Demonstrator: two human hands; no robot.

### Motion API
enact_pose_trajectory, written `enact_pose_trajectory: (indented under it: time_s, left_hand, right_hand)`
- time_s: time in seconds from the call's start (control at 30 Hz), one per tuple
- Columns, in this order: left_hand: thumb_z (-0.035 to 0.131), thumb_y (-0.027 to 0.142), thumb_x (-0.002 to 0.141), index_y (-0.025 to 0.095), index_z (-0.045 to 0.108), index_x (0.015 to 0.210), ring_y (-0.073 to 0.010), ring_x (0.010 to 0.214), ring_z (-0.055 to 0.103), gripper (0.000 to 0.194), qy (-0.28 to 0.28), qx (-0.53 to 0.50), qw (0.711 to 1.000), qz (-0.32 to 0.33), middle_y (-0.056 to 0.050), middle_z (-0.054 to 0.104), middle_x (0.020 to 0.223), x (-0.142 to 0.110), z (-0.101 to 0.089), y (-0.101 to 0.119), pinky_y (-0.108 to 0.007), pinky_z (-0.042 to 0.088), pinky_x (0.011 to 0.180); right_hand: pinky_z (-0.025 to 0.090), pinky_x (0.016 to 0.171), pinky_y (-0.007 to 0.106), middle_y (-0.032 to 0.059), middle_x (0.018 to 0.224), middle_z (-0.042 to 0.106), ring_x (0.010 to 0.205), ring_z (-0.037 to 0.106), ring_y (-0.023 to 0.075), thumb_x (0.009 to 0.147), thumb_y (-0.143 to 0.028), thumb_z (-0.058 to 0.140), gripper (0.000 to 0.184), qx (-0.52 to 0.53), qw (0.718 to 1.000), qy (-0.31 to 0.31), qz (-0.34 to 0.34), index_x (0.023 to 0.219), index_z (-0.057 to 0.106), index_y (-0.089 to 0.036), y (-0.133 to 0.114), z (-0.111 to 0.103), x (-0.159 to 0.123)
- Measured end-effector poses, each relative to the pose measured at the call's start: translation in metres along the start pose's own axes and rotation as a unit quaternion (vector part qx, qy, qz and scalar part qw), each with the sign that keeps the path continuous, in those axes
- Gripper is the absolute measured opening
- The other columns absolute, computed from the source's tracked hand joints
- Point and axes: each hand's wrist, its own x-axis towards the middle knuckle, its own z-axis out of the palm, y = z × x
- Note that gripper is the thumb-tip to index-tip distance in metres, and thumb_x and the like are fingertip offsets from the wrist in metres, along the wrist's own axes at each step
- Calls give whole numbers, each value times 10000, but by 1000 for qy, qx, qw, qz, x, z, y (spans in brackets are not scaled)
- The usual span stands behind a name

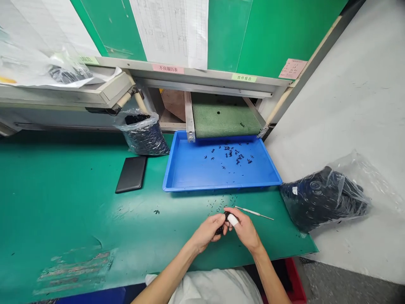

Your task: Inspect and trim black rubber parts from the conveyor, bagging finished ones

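Observation:
My left hand (207, 233) and my right hand (244, 229) meet over the green mat (79, 198), pinching a small black rubber part (226, 217) between their fingers. Much of that part is hidden by my fingers. A white wrap or finger cot (233, 219) covers one finger of my right hand. Just beyond that hand, a thin metal pick with a pale handle (255, 213) lies on the mat, apart from my fingers. Several tiny black pieces (220, 203) are scattered on the mat in front of my hands.
A blue plastic tray (221, 188) holds several small black parts below a green mesh conveyor belt (225, 120). A black folder (131, 174) and a clear bag of black parts (142, 137) stand left of the tray. Another bagged lot (322, 198) lies on the right.

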Motion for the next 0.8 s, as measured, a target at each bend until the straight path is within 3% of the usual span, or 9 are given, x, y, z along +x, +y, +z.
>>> enact_pose_trajectory:
  time_s: [0.13, 0.23, 0.4, 0.5, 0.63, 0.8]
  left_hand:
    - [495, 601, 799, 167, 527, 712, -51, 453, 281, 444, 16, 63, 998, -6, 24, 503, 621, -2, -10, -1, -206, 153, 406]
    - [509, 567, 801, 169, 508, 672, -46, 438, 267, 418, 64, 57, 996, 4, 29, 498, 616, 1, -12, -5, -207, 154, 401]
    - [532, 571, 771, 186, 469, 659, -50, 421, 229, 406, 136, 5, 991, 0, 68, 391, 525, 3, -8, -10, -205, 125, 390]
    - [509, 554, 788, 176, 482, 654, -53, 436, 266, 402, 102, 33, 994, -14, 40, 474, 556, 0, -10, -6, -198, 136, 395]
    - [486, 572, 799, 160, 528, 690, -62, 451, 291, 428, 53, 57, 996, -46, 23, 513, 562, -7, -18, -1, -199, 131, 403]
    - [438, 635, 810, 147, 553, 703, -56, 450, 268, 513, 21, 60, 998, -24, 29, 486, 556, -9, -19, -5, -200, 139, 402]
  right_hand:
    - [445, 553, 231, -35, 720, 552, 566, 514, 92, 773, -134, 401, 333, 16, 999, -39, 27, 1049, 570, -212, -1, 3, 1]
    - [419, 505, 227, -42, 669, 551, 524, 503, 97, 798, -169, 393, 250, 3, 998, -15, 62, 993, 545, -205, -1, 10, 1]
    - [418, 557, 234, -21, 718, 559, 605, 522, 114, 805, -240, 502, 266, -62, 997, 25, 34, 1062, 567, -218, -1, 21, 0]
    - [434, 579, 236, -12, 730, 557, 626, 531, 118, 798, -235, 508, 279, -53, 998, 26, 37, 1062, 592, -210, 0, 21, 1]
    - [412, 562, 227, -22, 707, 567, 616, 495, 108, 773, -217, 550, 192, -45, 998, -30, 29, 950, 626, -206, -5, 16, 4]
    - [386, 544, 225, -34, 631, 562, 570, 476, 98, 796, -235, 530, 134, -24, 998, -55, 16, 872, 634, -199, -7, 15, 7]
